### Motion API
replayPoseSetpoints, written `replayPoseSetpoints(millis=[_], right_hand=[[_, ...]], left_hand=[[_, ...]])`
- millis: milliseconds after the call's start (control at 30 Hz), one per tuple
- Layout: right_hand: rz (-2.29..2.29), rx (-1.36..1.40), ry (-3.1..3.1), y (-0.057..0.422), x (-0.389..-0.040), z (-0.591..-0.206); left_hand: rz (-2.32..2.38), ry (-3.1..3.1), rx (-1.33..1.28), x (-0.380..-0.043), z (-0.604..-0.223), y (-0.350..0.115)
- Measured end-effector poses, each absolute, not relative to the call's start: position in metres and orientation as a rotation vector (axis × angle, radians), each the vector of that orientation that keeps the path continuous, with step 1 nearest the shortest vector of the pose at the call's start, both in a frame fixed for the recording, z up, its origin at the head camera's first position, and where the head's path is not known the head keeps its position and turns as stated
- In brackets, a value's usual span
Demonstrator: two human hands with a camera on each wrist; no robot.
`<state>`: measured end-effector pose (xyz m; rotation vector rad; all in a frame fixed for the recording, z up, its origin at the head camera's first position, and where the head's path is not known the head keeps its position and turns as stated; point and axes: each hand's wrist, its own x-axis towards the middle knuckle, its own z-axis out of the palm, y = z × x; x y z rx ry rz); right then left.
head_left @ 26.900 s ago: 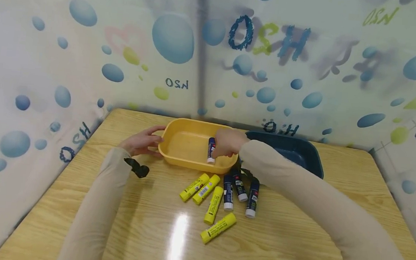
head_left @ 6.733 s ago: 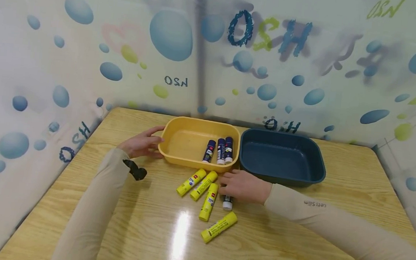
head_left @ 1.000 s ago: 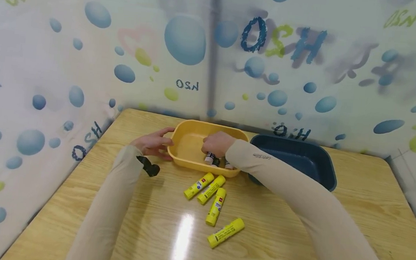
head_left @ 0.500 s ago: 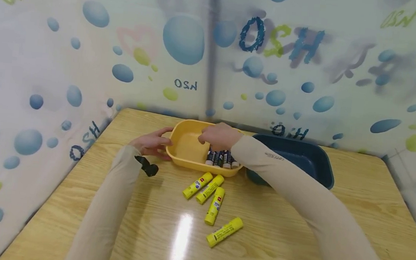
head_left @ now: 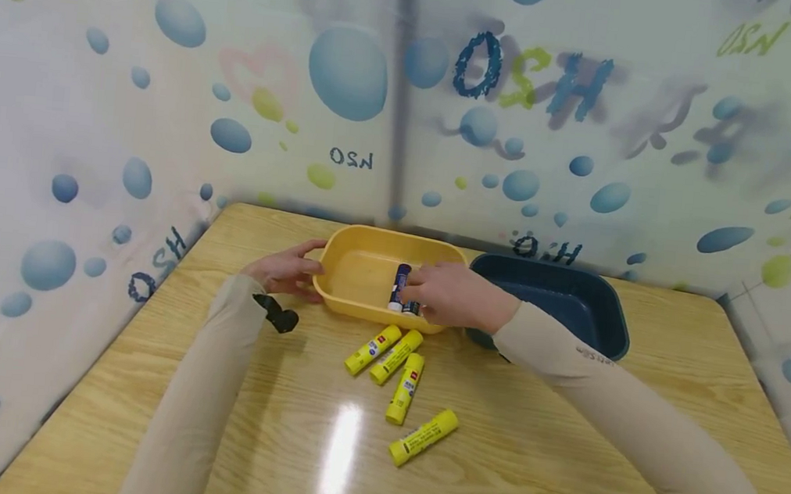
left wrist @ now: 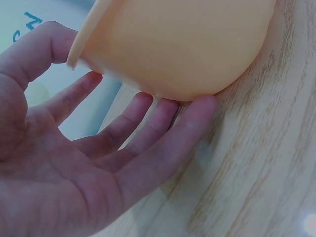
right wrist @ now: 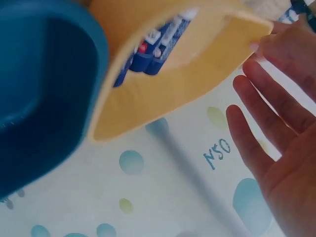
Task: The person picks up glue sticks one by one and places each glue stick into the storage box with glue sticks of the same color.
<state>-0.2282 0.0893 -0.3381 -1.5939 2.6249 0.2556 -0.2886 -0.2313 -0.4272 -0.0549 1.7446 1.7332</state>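
Note:
At the left end of the yellow tray (head_left: pixel 344 305), my left hand (head_left: pixel 288 269) holds the rim and outer wall. In the left wrist view the left hand's fingers (left wrist: pixel 143 101) spread along the tray's outside. My right hand (head_left: pixel 462 294) hovers over the tray's right part with extended fingers, gripping nothing visible. Beneath it lie dark blue glue sticks (head_left: pixel 400 285) with white ends, side by side; the hand hides some. Their blue ends (right wrist: pixel 154 65) show in the right wrist view. Several yellow glue sticks (head_left: pixel 406 389) lie on the table in front of the tray.
A dark blue tray (head_left: pixel 614 329) stands directly right of the yellow one, partly behind the right forearm. The wooden table (head_left: pixel 525 462) ends at a patterned wall covering (head_left: pixel 277 72) behind and at the sides. Light glares on the table front.
The dark glue sticks that lay on the table earlier are now in the yellow tray. In the last second my right hand has shifted right over them. The left hand stays at the tray.

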Motion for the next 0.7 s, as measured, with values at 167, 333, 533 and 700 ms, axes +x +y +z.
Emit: replayPoseSetpoints(millis=[167,333,533,700], right_hand=[[0.223,-1.596,2.621,0.108,-0.206,-0.345],[0.226,-1.586,2.607,0.121,-0.190,-0.352],[0.172,-1.580,2.575,0.133,-0.177,-0.359],[0.184,-1.534,2.535,0.140,-0.170,-0.365]], left_hand=[[1.730,1.755,-0.058,-0.289,-0.426,-0.230],[1.730,1.763,-0.073,-0.288,-0.426,-0.229],[1.755,1.737,-0.081,-0.287,-0.426,-0.229],[1.760,1.731,-0.074,-0.287,-0.425,-0.229]])
